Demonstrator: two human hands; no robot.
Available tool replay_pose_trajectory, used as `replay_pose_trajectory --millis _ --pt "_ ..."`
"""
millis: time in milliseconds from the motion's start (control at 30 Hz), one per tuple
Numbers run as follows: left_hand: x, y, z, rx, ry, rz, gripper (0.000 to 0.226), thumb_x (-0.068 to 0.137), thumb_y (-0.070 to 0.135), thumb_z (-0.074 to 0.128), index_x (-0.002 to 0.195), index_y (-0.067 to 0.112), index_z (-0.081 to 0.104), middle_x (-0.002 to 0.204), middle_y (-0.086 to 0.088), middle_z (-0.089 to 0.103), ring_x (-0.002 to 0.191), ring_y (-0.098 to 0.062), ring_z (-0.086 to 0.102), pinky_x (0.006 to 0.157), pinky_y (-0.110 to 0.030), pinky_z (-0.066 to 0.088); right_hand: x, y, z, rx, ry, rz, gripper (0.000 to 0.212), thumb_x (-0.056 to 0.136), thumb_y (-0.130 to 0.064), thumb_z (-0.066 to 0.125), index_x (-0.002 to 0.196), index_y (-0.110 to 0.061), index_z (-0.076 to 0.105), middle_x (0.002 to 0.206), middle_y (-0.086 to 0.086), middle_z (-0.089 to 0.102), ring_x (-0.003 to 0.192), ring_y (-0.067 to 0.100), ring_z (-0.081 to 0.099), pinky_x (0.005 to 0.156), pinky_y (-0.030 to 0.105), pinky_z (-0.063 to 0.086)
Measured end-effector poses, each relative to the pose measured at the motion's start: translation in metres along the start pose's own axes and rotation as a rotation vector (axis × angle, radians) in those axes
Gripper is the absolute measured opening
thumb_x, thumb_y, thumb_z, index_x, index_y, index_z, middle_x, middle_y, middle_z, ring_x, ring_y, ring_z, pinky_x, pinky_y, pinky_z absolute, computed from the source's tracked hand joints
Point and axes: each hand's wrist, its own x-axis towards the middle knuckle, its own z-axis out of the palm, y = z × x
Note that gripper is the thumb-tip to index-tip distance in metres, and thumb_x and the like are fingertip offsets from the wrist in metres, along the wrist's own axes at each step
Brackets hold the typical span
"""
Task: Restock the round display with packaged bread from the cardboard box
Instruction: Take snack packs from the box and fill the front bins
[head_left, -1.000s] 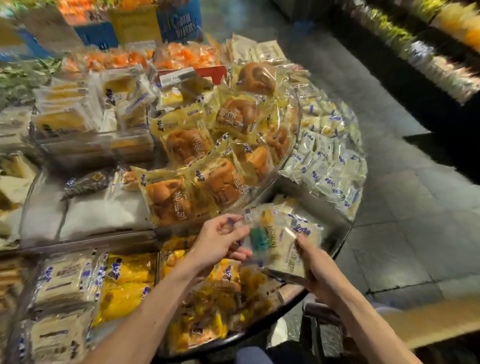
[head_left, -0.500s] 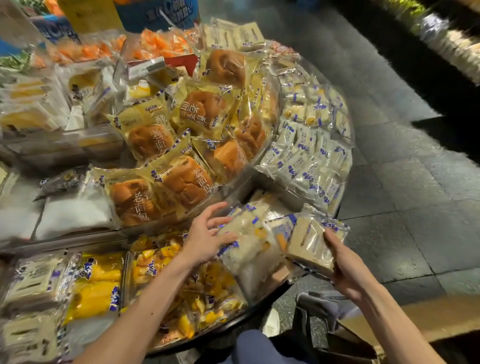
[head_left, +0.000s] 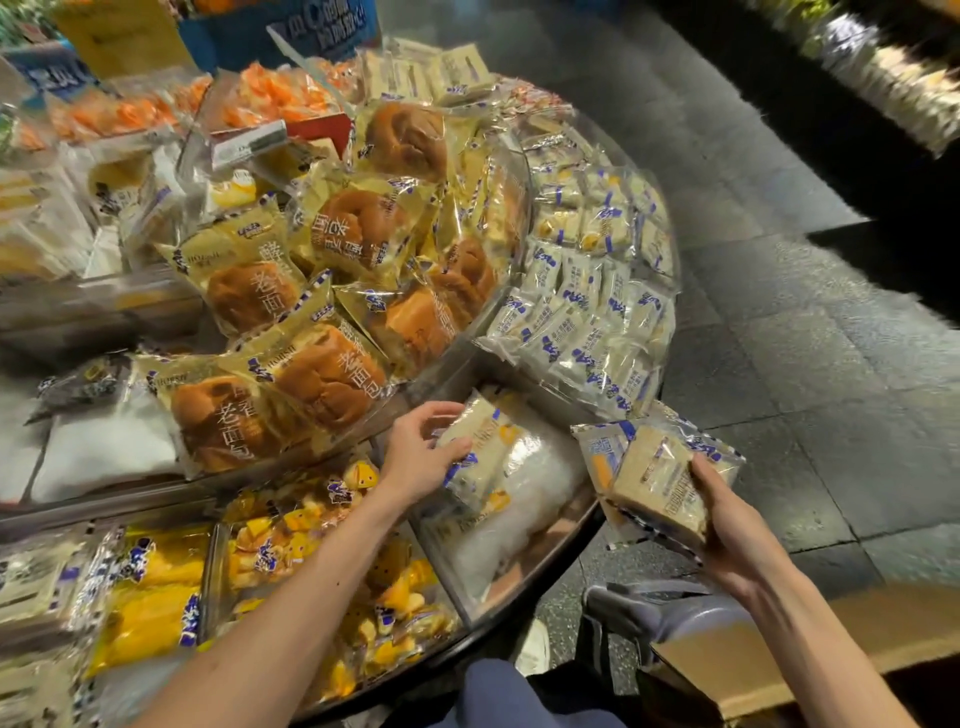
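Clear-wrapped pale bread, left grip curled round one pack at display edge, right grip clutching a stack.

We see a cardboard box right of the round display; large bread packs lie behind small packs.

single head-worn wide-angle view, looking forward and down, close over the round display, slightly tilted
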Motion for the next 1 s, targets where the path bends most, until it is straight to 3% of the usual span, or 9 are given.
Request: replay_pose_trajectory --millis 67,200,367,500,667,767,833,933,1000 --pt "0.012 0.006 0.025 0.038 -0.066 0.021 0.031 0.081 0.006 0.08 0.105 0.021 0.07 0.101 0.009 0.068 0.095 -0.001 0.062 0.075 -0.005 0.043 0.0 0.0 -0.001 -0.006 0.001 0.005 0.036 0.104 -0.039 0.043 0.113 -0.013 0.065 0.09 0.011 0.077 0.07 0.021 0.074 0.056 0.032 0.061" --pt "0.039 0.004 0.069 0.161 -0.127 0.017 0.03 0.082 0.015 0.079 0.104 0.034 0.071 0.109 0.01 0.07 0.106 -0.008 0.061 0.09 -0.025 0.046 0.001 0.0 -0.001 -0.01 -0.005 0.014 0.035 0.104 -0.037 0.041 0.111 -0.013 0.066 0.093 0.012 0.077 0.074 0.022 0.075 0.061 0.034 0.061" --pt "0.051 -0.011 0.078 0.481 -0.215 0.194 0.035 0.089 0.019 0.074 0.123 0.018 0.068 0.119 -0.001 0.068 0.113 -0.018 0.059 0.095 -0.031 0.046 0.004 -0.002 -0.004 -0.02 0.014 0.018 0.036 0.104 -0.037 0.043 0.112 -0.011 0.066 0.095 0.013 0.077 0.078 0.023 0.075 0.07 0.038 0.061" --pt "0.055 -0.02 0.074 0.874 -0.238 0.334 0.039 0.093 0.042 0.063 0.13 0.031 0.063 0.132 0.004 0.059 0.121 -0.021 0.043 0.089 -0.036 0.032 0.005 -0.002 -0.003 -0.034 0.027 0.022 0.038 0.102 -0.039 0.046 0.113 -0.009 0.067 0.101 0.014 0.076 0.085 0.024 0.074 0.071 0.039 0.057" --pt "0.055 -0.021 0.077 1.016 -0.266 0.327 0.036 0.1 0.045 0.051 0.134 0.035 0.058 0.145 -0.005 0.041 0.13 -0.024 0.033 0.099 -0.039 0.031 0.006 -0.001 -0.004 0.034 0.021 0.038 0.037 0.102 -0.039 0.047 0.117 -0.011 0.065 0.103 0.014 0.076 0.086 0.025 0.075 0.06 0.035 0.06" --pt "0.049 -0.012 0.076 0.855 -0.175 0.364 0.038 0.099 0.045 0.052 0.133 0.029 0.06 0.139 -0.004 0.048 0.127 -0.022 0.039 0.098 -0.038 0.034 0.006 0.0 -0.001 0.068 -0.017 0.052 0.035 0.102 -0.038 0.047 0.114 -0.011 0.065 0.095 0.012 0.077 0.078 0.023 0.075 0.054 0.032 0.059" --pt "0.04 0.008 0.075 0.508 -0.188 0.217 0.039 0.099 0.049 0.051 0.122 0.022 0.067 0.119 0.0 0.061 0.11 -0.018 0.055 0.084 -0.031 0.042 0.006 0.0 0.005 0.079 -0.037 0.064 0.034 0.102 -0.037 0.046 0.111 -0.011 0.066 0.091 0.012 0.077 0.074 0.022 0.075 0.051 0.031 0.058" --pt "0.026 0.041 0.069 0.045 -0.513 -0.171 0.056 0.092 0.063 0.049 0.11 0.013 0.066 0.098 0.001 0.069 0.067 -0.015 0.069 0.05 -0.023 0.042 0.008 0.001 0.018 0.064 -0.07 0.084 0.036 0.102 -0.039 0.046 0.113 -0.012 0.066 0.098 0.013 0.077 0.079 0.023 0.076 0.054 0.033 0.059" --pt "0.02 0.045 0.06 -0.006 -0.658 -0.217 0.051 0.09 0.052 0.064 0.121 0.012 0.062 0.096 -0.003 0.074 0.057 -0.016 0.067 0.045 -0.022 0.04 0.011 0.002 0.027 0.058 -0.103 0.1 0.038 0.1 -0.04 0.047 0.117 -0.012 0.066 0.105 0.014 0.075 0.085 0.024 0.075 0.058 0.035 0.06"
